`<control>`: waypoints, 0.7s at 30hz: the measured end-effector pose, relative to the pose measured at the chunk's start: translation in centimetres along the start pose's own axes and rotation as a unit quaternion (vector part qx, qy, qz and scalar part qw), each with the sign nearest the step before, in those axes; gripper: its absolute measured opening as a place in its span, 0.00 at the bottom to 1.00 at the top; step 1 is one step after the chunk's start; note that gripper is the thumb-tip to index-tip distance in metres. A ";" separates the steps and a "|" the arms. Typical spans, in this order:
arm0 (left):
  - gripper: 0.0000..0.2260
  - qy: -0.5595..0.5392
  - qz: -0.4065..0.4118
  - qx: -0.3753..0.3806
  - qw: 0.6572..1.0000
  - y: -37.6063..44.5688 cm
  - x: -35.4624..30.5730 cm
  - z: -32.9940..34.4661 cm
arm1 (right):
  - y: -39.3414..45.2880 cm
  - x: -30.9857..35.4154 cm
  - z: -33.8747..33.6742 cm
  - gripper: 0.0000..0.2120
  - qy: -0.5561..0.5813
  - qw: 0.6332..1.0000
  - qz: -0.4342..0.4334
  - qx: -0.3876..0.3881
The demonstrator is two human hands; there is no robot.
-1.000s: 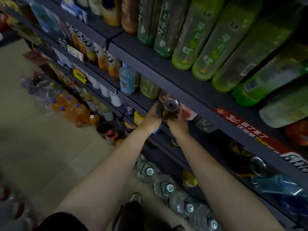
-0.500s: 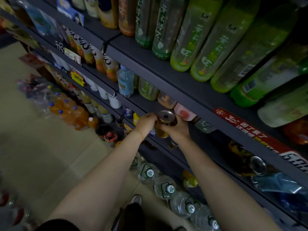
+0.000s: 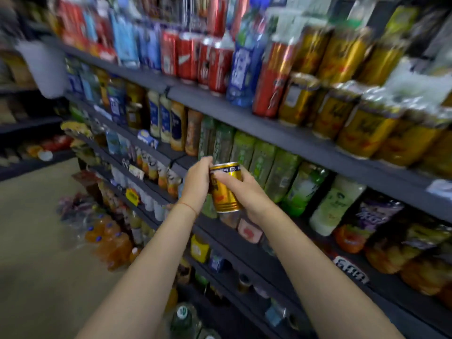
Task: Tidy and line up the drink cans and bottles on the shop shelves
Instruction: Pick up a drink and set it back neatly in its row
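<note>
The person is holding a small gold drink can [image 3: 226, 188] in mid-air in front of the shelving, level with the row of green tea bottles [image 3: 263, 165] and clear of every shelf. The left hand [image 3: 198, 183] is gripping the can's left side with its fingers curled round the top rim; the right hand [image 3: 245, 192] is wrapping it from the right, with the thumb lying across the printed face. The can is tilting slightly, top leaning left. Judged from this, the step in hand is relocating a stray can to its proper row. A matching group of gold cans [image 3: 342, 94] is standing on the upper shelf [image 3: 256, 126] to the right, beside the red cola cans [image 3: 195, 57], and appears the likely destination, though blur is preventing confirmation of the label. The next move is calling for a lift up and right, setting the can upright at the shelf's front edge, label facing outward, without knocking neighbouring cans.
</note>
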State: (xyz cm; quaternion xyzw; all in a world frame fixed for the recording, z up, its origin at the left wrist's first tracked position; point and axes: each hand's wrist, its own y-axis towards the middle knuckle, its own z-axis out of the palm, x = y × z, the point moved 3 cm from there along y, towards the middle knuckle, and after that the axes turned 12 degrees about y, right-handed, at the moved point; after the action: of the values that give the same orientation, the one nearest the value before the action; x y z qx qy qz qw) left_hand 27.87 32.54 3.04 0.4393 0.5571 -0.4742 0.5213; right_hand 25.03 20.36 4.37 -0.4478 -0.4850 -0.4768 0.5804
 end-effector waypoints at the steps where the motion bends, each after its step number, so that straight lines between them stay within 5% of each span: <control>1: 0.13 -0.006 0.043 -0.007 0.999 -0.6 -2.5 0.4 | -0.9 2.5 -0.2 0.17 -0.010 0.999 -0.037 0.005; 4: 0.12 0.024 0.164 -0.002 0.986 -2.4 -9.3 2.2 | -3.9 10.0 -1.5 0.15 -0.029 0.990 -0.139 0.006; 11: 0.07 0.149 0.335 -0.023 0.930 -5.8 -18.1 9.1 | -9.5 23.5 -6.9 0.29 -0.140 0.910 -0.382 -0.086; 21: 0.22 0.482 0.432 0.002 0.763 -3.9 -20.0 17.0 | -5.8 29.1 -16.0 0.32 -0.188 0.882 -0.361 -0.235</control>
State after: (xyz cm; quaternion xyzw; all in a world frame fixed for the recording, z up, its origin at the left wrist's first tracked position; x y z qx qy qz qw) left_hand 28.21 15.24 23.16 0.8052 0.4851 0.0736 0.3330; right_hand 23.66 0.33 31.41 -0.4459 -0.5871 -0.6603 0.1434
